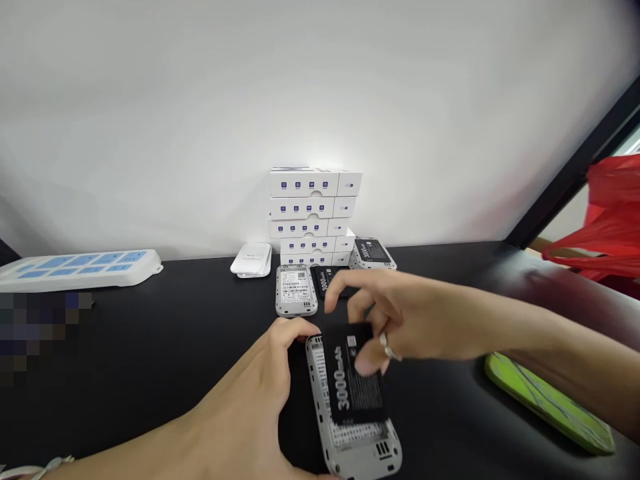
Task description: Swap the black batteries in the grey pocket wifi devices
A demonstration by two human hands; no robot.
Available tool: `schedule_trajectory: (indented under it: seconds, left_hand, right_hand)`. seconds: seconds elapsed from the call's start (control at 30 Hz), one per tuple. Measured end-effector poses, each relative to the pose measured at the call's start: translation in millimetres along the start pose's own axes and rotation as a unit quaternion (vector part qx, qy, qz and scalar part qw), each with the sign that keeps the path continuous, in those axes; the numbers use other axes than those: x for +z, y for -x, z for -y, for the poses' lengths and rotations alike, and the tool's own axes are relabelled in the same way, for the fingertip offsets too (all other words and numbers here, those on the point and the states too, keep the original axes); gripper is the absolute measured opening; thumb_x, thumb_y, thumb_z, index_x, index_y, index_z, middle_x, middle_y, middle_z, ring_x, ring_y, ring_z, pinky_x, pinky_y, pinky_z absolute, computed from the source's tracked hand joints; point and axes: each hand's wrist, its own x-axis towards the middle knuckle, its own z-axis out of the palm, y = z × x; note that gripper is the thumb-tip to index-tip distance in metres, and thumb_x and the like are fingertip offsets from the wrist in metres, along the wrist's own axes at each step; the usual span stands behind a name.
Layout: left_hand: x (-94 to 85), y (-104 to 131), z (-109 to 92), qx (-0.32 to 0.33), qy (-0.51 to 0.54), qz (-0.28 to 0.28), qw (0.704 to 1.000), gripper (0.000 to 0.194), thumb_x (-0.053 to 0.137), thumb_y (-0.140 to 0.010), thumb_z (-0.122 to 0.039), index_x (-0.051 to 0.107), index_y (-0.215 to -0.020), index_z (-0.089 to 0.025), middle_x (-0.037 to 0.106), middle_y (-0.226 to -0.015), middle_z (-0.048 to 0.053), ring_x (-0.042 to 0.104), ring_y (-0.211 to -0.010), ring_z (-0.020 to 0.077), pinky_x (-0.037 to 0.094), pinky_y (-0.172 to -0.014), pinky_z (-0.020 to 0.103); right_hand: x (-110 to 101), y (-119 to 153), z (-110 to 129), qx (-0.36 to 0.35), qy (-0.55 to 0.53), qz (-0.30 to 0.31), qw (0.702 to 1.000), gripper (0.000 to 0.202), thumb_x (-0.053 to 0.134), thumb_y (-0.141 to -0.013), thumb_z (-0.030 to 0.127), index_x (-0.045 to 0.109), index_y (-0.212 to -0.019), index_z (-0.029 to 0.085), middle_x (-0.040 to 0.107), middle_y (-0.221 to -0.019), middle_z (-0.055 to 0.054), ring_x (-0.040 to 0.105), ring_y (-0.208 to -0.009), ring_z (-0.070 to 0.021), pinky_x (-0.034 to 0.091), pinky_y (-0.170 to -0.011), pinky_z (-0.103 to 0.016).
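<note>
My right hand (370,320) pinches a flat black battery (353,393) marked 3000mAh, thumb on its printed face. The battery is tilted over an open grey-white device casing (357,440) and covers much of its label and battery bay. Whether the two touch, I cannot tell. My left hand (270,393) spans the casing along its left side, fingers at the top end and thumb at the bottom end. Just beyond lie a second open casing (296,290) with its label showing and another black battery (325,277), partly behind my right hand.
White boxes (305,209) are stacked against the wall. White covers (251,259) lie to their left, and a casing with a battery in it (373,252) to their right. A power strip (80,269) is far left; a green case (547,400) lies under my right forearm. A red bag (613,213) hangs at right.
</note>
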Motion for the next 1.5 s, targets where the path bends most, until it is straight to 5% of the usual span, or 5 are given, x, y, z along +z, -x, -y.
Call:
schedule_trajectory:
  seconds: [0.3, 0.63, 1.07, 1.23, 1.5]
  left_hand:
    - [-0.1, 2.4, -5.0, -0.019, -0.023, -0.003, 1.0, 0.104, 0.089, -0.057, -0.047, 0.016, -0.132, -0.035, 0.041, -0.129, 0.009, 0.057, -0.113, 0.0351, 0.054, -0.093, 0.057]
    - [-3.1, -2.2, -8.3, -0.001, -0.031, 0.007, 0.999, 0.103, 0.09, -0.057, -0.045, 0.017, -0.129, -0.034, 0.041, -0.127, 0.01, 0.054, -0.115, 0.0359, 0.053, -0.095, 0.058]
    - [-2.8, 0.5, -8.3, 0.028, -0.056, 0.0, 0.998, 0.102, 0.089, -0.058, -0.045, 0.017, -0.129, -0.032, 0.043, -0.129, 0.011, 0.052, -0.12, 0.0382, 0.053, -0.096, 0.054]
    - [-8.3, -2.6, -8.6, 0.051, -0.058, 0.011, 0.997, 0.092, 0.084, -0.061, -0.039, 0.018, -0.125, -0.03, 0.039, -0.131, 0.013, 0.045, -0.125, 0.0381, 0.046, -0.101, 0.057]
    - [-29.7, -29.9, 26.0, -0.03, -0.087, -0.084, 0.992, 0.065, 0.07, -0.073, -0.036, 0.025, -0.119, -0.028, 0.037, -0.136, 0.013, 0.044, -0.124, 0.0345, 0.042, -0.1, 0.057]
  right_hand:
    - [-19.7, -26.7, -22.8, -0.065, 0.133, -0.262, 0.954, 0.018, 0.049, -0.09, 0.02, 0.067, -0.09, 0.018, 0.062, -0.081, -0.002, 0.057, -0.054, -0.011, 0.049, -0.06, -0.031]
    - [0.1, -43.5, -44.5, -0.026, 0.245, -0.282, 0.927, 0.052, 0.077, -0.068, 0.042, 0.056, -0.11, 0.02, 0.048, -0.119, -0.008, 0.051, -0.065, -0.011, 0.053, -0.067, -0.036]
    - [4.2, -49.1, -64.8, -0.125, 0.401, -0.223, 0.879, 0.042, 0.04, -0.095, 0.019, 0.047, -0.137, 0.018, 0.039, -0.145, -0.017, 0.049, -0.128, -0.0332, 0.049, -0.099, -0.05]
    - [-3.6, -42.9, -56.2, -0.156, 0.402, -0.243, 0.869, 0.052, 0.036, -0.081, -0.001, 0.05, -0.128, 0.014, 0.04, -0.142, -0.019, 0.06, -0.111, -0.0261, 0.057, -0.079, -0.038]
    - [-40.7, -13.0, -15.1, -0.148, 0.41, -0.328, 0.838, 0.025, 0.049, -0.09, 0.029, 0.065, -0.106, 0.019, 0.07, -0.096, -0.007, 0.064, -0.078, -0.0198, 0.051, -0.066, -0.032]
